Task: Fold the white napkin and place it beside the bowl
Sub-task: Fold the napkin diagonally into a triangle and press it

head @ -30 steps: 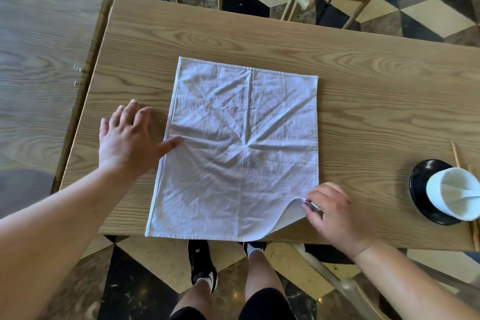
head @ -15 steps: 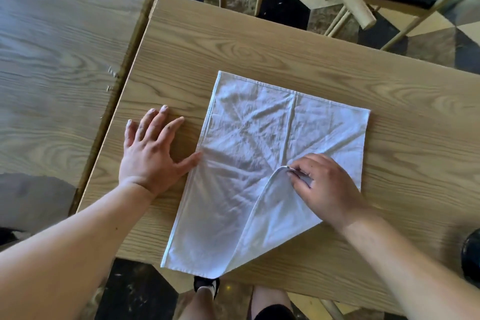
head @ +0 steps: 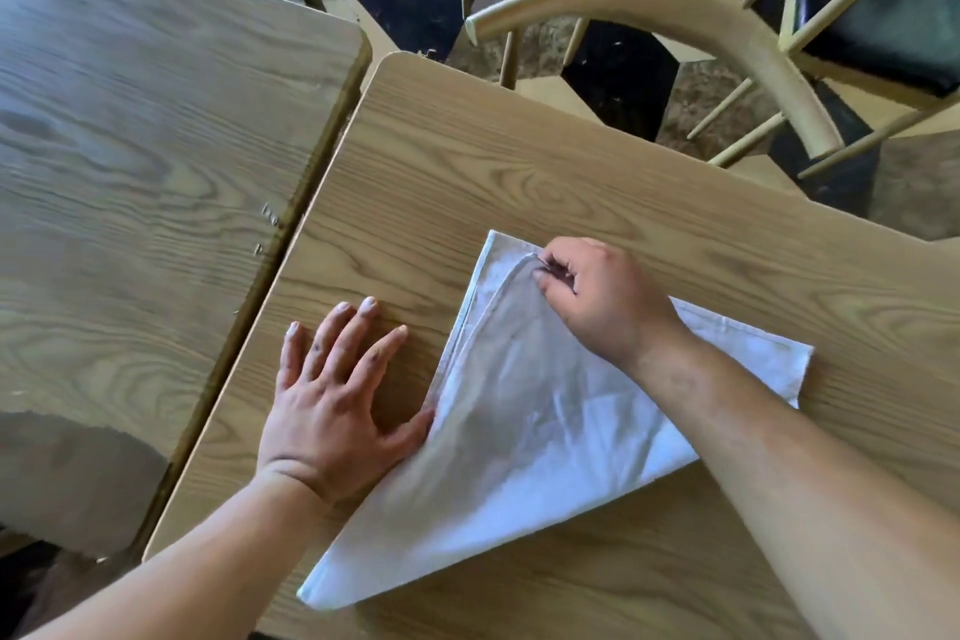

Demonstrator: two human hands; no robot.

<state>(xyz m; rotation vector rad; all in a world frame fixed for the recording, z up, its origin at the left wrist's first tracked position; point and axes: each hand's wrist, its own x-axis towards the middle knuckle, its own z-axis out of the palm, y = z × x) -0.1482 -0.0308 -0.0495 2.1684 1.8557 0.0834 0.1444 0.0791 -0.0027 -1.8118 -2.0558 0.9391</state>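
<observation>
White napkin (head: pixel 545 431) lies on the wooden table (head: pixel 519 182), one corner drawn diagonally over toward the far corner. The right hand (head: pixel 602 296) pinches that corner between thumb and fingertips; the left hand (head: pixel 337 405) rests flat, fingers spread, its thumb touching the cloth's left edge. If the pinched corner lands off the one beneath, the triangle would likely come out skewed; light left-hand pressure could let the cloth slide. No bowl is in view.

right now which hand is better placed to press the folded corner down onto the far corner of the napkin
The right hand. It already pinches the folded-over corner right at the far left corner of the white napkin. The left hand lies flat on the table, only its thumb touching the napkin's left edge.
</observation>
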